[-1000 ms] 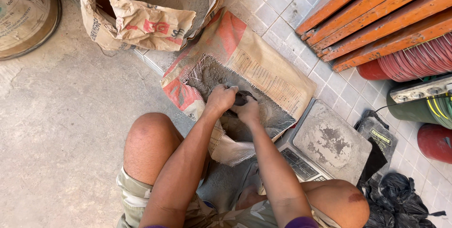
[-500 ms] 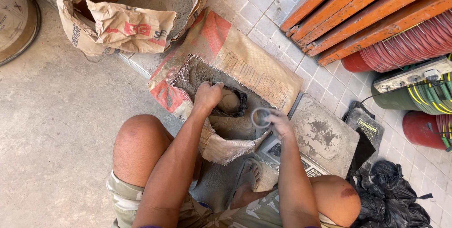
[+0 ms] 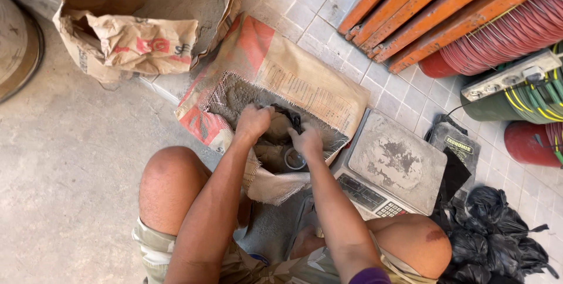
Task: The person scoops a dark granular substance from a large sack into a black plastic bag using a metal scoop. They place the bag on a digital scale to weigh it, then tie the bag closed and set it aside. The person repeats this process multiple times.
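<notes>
I squat over an open woven sack of grey powder (image 3: 305, 84) lying on the tiled floor. Both hands are inside its mouth. My left hand (image 3: 253, 122) is a closed fist at the left of the opening, gripping what looks like a scrap of black plastic bag (image 3: 291, 115) that shows between the hands. My right hand (image 3: 306, 140) is curled over a small round clear cup (image 3: 293, 159), held low in the powder. My knees frame the sack on both sides.
A dusty grey weighing scale (image 3: 396, 161) sits right of the sack, with a heap of black plastic bags (image 3: 498, 231) beyond it. A second torn paper sack (image 3: 129, 31) stands behind. Orange beams (image 3: 446, 8), a red coiled hose (image 3: 504, 31) and a power strip (image 3: 510, 75) lie at top right. A round drum (image 3: 17, 43) is at left.
My right hand, which had lifted the cup out to the right half a second ago, has gone back down into the sack. My left hand stays at the mouth.
</notes>
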